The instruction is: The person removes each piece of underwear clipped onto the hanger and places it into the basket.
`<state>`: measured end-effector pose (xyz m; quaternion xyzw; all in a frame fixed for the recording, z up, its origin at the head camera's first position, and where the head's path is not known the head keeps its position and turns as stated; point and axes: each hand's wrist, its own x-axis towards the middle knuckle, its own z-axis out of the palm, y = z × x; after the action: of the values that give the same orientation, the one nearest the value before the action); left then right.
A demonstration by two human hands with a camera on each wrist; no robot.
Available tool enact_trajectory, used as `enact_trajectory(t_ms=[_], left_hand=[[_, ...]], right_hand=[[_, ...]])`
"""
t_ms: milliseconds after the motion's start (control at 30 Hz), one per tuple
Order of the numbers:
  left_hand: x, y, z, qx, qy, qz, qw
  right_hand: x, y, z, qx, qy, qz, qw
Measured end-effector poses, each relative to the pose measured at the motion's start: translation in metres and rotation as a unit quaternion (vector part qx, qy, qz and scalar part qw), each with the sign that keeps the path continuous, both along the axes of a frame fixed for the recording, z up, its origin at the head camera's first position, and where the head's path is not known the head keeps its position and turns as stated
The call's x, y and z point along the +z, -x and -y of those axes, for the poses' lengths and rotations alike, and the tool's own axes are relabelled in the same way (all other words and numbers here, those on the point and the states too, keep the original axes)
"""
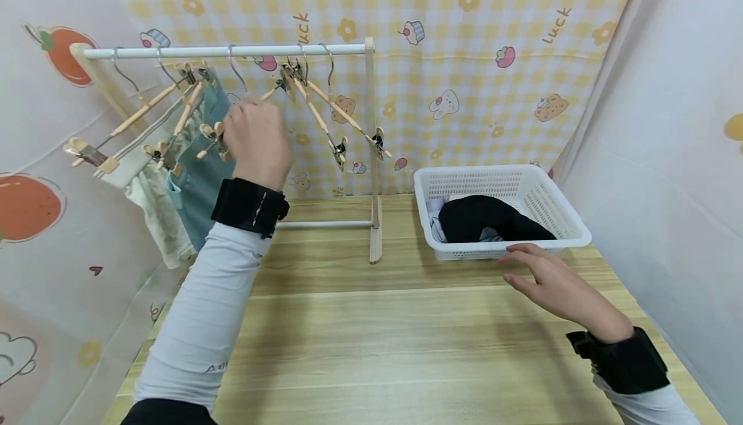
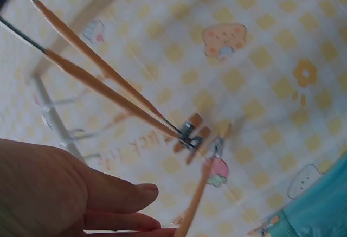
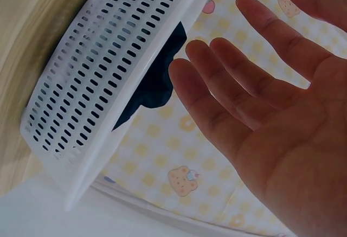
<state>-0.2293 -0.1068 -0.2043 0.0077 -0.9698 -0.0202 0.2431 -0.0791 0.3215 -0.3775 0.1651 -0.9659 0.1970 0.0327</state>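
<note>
We see the left hand (image 1: 255,135) raised to the white rail (image 1: 226,51) of a small wooden drying rack (image 1: 374,154); it is at a wooden hanger (image 1: 269,93) there, but its back is towards us in the head view, and in the left wrist view the fingers (image 2: 116,196) lie fairly straight beside a hanger arm, so we cannot tell whether it grasps the hanger or only touches it; further hangers with clips (image 1: 339,148) hang free on the rail to its right; to its left a teal garment (image 1: 211,173) and a pale garment (image 1: 157,212) hang clipped. The right hand (image 1: 554,286) is released, fingers straight and spread, holding nothing; it hovers over the wooden table (image 1: 371,335) just beside the front wall of the white basket (image 1: 522,247); a black garment (image 1: 487,218) lies inside the basket, on top of some lighter cloth.
</note>
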Motion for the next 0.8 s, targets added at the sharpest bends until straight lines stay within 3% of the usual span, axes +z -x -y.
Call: enact_trajectory(t_ms=[100,267,467,633,800], left_hand=[[-0.006,-0.009,-0.006,-0.044,0.011,-0.027,0.9986],[-0.014,-0.025,-0.014,-0.115,-0.036,-0.067,0.9905],[-0.014,-0.051,-0.016,-0.164,-0.074,-0.102,0.9784],[-0.005,-0.071,-0.01,-0.181,-0.091,-0.152,0.9673],[0.011,-0.079,0.002,-0.157,-0.094,-0.195,0.9635]], right_hand=[[0.0,0.001,0.002,0.002,-0.002,0.0,1.0],[0.0,0.001,0.005,0.002,-0.004,-0.001,1.0],[0.0,0.002,0.007,0.005,-0.001,0.005,1.0],[-0.001,0.002,0.008,0.006,-0.001,0.008,1.0],[-0.001,0.004,0.009,0.009,-0.003,0.009,1.0]])
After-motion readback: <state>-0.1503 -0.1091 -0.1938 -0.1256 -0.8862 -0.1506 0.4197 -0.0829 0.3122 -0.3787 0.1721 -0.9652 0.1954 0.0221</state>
